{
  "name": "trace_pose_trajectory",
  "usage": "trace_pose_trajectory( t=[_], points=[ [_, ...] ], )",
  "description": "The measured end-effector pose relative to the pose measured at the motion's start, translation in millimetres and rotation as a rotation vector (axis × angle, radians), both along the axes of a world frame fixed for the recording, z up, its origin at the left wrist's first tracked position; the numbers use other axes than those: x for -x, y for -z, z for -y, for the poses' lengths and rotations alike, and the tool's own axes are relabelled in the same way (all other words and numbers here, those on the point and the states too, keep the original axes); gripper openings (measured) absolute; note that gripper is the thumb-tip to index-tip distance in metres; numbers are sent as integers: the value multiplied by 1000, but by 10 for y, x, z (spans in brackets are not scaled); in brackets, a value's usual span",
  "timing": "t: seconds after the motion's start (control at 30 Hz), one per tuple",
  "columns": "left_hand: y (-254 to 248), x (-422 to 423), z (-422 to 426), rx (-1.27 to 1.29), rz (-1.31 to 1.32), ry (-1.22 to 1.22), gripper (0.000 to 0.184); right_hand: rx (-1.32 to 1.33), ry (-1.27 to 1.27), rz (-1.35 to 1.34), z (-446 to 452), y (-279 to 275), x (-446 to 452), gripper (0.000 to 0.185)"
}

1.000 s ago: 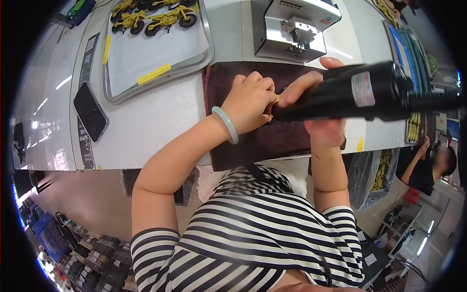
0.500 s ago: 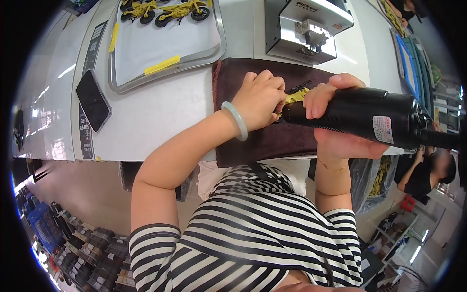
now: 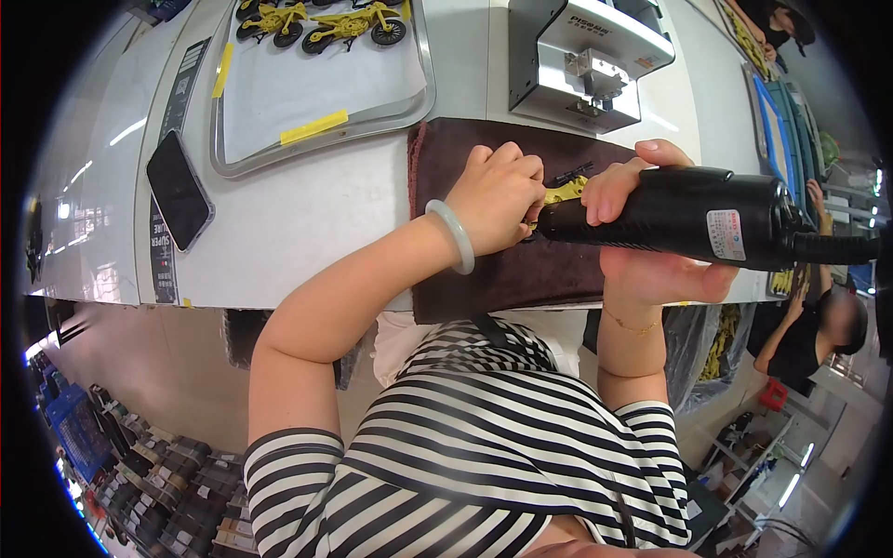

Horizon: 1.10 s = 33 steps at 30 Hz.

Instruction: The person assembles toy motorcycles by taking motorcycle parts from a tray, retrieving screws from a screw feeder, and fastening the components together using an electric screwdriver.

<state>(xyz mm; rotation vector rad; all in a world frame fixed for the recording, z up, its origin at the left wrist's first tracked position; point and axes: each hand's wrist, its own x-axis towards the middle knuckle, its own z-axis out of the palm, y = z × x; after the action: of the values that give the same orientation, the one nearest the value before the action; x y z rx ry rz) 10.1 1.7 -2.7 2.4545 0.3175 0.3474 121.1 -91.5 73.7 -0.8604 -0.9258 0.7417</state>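
The left hand (image 3: 502,195) is closed, its fingers curled and pinching a yellow model (image 3: 566,192) whose held end is mostly hidden under them. The model lies on a dark brown cloth (image 3: 484,288) that reaches the near edge of the white surface (image 3: 279,251); more exactly, it sits in the cloth's middle, nearer the cloth's far edge than its left corners. A slim black part (image 3: 572,174) sticks out beside the model, toward the cloth's far edge.

The right hand (image 3: 646,270) is wrapped around a thick black power tool (image 3: 688,214), thumb side and palm showing on either side of the barrel. The tool lies almost level, its narrow nose pointing left at the model, just beside the left fingertips; whether the tip touches the model cannot be told. A white label (image 3: 726,234) is on the barrel, and a ribbed cable (image 3: 837,249) leaves its rear toward the right.

Beyond the cloth's far left corner stands a metal tray (image 3: 427,79) with yellow motorcycles (image 3: 358,28) near its far edge and yellow tape (image 3: 314,126) by its near edge. A silver machine (image 3: 586,74) stands beyond the cloth's far edge. A phone (image 3: 179,191) lies left of the tray, partly over a dark printed strip (image 3: 163,251) running to the surface's near edge.
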Motion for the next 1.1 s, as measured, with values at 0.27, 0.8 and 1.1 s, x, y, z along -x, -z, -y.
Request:
trace_pose_trajectory(
  t=[0.27, 0.8, 1.1],
  points=[
    [-6, 9, -1, 22, -3, 2, 21, -109, -109, 71, -2, 60, -3, 114],
    [-47, 13, -16, 58, 1, 20, 19, -89, 15, 56, -35, 64, -20, 103],
    [-25, -7, -115, 193, -3, 1, 12, -202, 201, -13, 103, -245, -197, 104]
  ],
)
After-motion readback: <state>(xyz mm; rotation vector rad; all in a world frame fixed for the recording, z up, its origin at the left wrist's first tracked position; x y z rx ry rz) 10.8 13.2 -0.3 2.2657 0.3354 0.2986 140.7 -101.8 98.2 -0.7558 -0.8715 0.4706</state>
